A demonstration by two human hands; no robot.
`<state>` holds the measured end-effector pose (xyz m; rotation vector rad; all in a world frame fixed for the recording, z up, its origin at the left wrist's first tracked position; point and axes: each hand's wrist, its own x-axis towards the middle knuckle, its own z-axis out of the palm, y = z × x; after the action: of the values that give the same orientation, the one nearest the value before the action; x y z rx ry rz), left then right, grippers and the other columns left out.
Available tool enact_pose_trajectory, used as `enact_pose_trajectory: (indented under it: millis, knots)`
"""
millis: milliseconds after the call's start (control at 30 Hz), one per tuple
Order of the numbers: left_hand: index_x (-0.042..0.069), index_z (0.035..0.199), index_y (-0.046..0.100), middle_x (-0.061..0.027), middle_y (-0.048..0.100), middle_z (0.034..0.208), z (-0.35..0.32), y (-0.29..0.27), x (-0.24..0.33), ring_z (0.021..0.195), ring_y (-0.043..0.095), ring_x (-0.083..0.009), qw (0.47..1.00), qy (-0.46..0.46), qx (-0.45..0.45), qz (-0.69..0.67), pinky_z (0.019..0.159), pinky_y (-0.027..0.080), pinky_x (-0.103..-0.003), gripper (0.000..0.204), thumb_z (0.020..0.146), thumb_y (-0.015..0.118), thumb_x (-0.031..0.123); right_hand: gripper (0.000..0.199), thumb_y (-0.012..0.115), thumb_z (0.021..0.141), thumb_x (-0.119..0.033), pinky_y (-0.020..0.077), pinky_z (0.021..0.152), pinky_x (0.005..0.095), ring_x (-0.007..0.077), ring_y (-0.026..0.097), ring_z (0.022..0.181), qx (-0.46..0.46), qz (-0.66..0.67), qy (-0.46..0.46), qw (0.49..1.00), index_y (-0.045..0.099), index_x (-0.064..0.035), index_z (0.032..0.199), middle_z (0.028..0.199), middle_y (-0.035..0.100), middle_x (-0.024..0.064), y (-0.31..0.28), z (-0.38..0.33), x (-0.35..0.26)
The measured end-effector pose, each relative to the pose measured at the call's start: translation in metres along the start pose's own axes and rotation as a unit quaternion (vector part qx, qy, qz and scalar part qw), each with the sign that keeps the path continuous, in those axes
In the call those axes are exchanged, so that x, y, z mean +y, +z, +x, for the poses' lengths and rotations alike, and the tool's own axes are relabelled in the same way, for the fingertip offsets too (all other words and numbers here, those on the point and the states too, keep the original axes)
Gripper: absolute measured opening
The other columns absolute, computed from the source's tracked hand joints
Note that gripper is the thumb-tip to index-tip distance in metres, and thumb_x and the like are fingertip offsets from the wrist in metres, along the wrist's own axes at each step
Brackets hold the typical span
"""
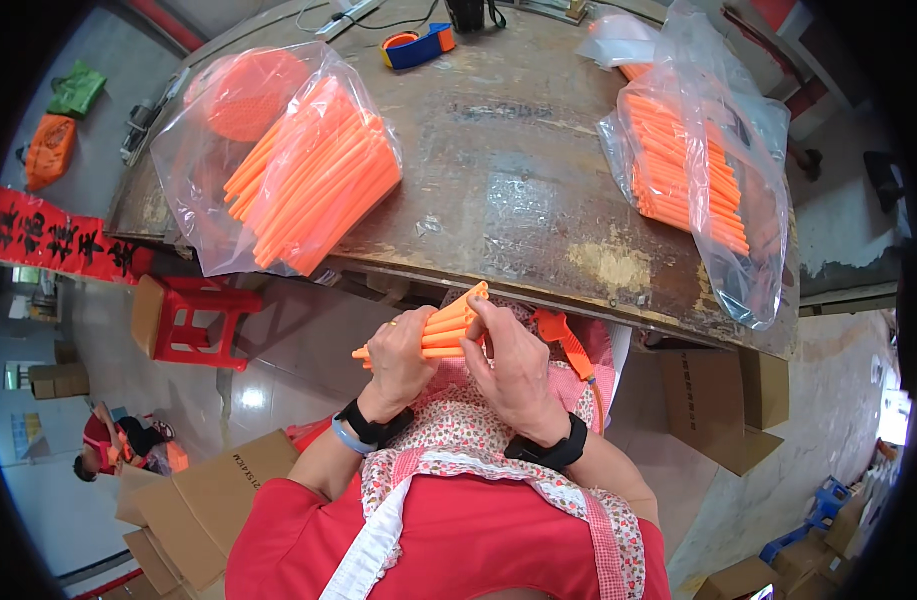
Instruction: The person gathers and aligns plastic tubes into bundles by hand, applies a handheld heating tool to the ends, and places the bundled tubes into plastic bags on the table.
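My left hand (pixel 401 350) is closed round a small bundle of orange tubes (pixel 447 330) in front of my apron, just off the table's near edge. At the bundle's right end, the fingers and thumb of my right hand (pixel 514 362) close on the tubes near their open ends. The tubes lie side by side, tilted up to the right, and my hands hide part of them. Beside my right hand, an orange plastic piece with a cord (pixel 567 342) rests against the apron (pixel 469 420); its kind I cannot make out.
On the worn wooden table (pixel 499 150) lie a clear bag of orange tubes (pixel 324 180) at left and another bag of tubes (pixel 689 170) at right. A tape dispenser (pixel 419 46) sits at the back. Around stand a red stool (pixel 204 318) and cardboard boxes (pixel 219 495). Another person (pixel 109 445) is far left.
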<state>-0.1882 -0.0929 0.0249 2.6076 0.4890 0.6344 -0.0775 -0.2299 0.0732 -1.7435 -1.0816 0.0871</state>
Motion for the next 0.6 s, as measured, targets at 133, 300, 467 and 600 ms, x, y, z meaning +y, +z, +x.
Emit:
enact_pose_trajectory:
  millis: [133, 300, 467, 600]
  knots:
    - [0.006, 0.106, 0.059, -0.0109, 0.067, 0.089, -0.003, 0.002, -0.002, 0.079, 0.066, -0.0299, 0.994, -0.063, -0.029, -0.080, 0.067, 0.052, -0.037, 0.046, 0.064, 0.077, 0.009, 0.044, 0.071, 0.074, 0.003, 0.0506, 0.060, 0.0336, 0.0266, 0.063, 0.071, -0.006, 0.005, -0.093, 0.996, 0.055, -0.0035, 0.115, 0.083, 0.061, 0.0094, 0.001, -0.002, -0.001]
    - [0.003, 0.106, 0.060, -0.0118, 0.068, 0.089, -0.012, 0.006, -0.008, 0.076, 0.068, -0.0233, 0.941, -0.135, -0.041, -0.307, 0.071, 0.052, -0.031, 0.038, 0.072, 0.077, 0.007, 0.041, 0.069, 0.076, 0.000, 0.0531, 0.061, 0.0328, 0.0250, 0.067, 0.074, -0.088, 0.141, -0.168, 0.972, 0.057, -0.0069, 0.115, 0.089, 0.065, 0.0099, -0.006, -0.015, -0.011]
    - [0.002, 0.093, 0.068, -0.0043, 0.068, 0.084, -0.020, 0.008, -0.015, 0.075, 0.064, -0.0114, 0.938, -0.116, -0.042, -0.325, 0.068, 0.052, -0.028, 0.016, 0.079, 0.074, 0.004, 0.043, 0.069, 0.076, 0.006, 0.0527, 0.063, 0.0324, 0.0257, 0.067, 0.075, -0.126, 0.155, -0.113, 0.973, 0.055, -0.0019, 0.116, 0.088, 0.065, 0.0110, -0.015, -0.017, -0.003]
    - [0.002, 0.093, 0.068, -0.0034, 0.068, 0.084, -0.021, 0.007, -0.015, 0.075, 0.064, -0.0114, 0.934, -0.125, -0.031, -0.333, 0.069, 0.052, -0.027, 0.018, 0.078, 0.076, 0.005, 0.043, 0.068, 0.077, 0.008, 0.0532, 0.063, 0.0321, 0.0258, 0.068, 0.077, -0.135, 0.166, -0.115, 0.970, 0.055, -0.0026, 0.116, 0.089, 0.066, 0.0111, -0.012, -0.019, 0.001]
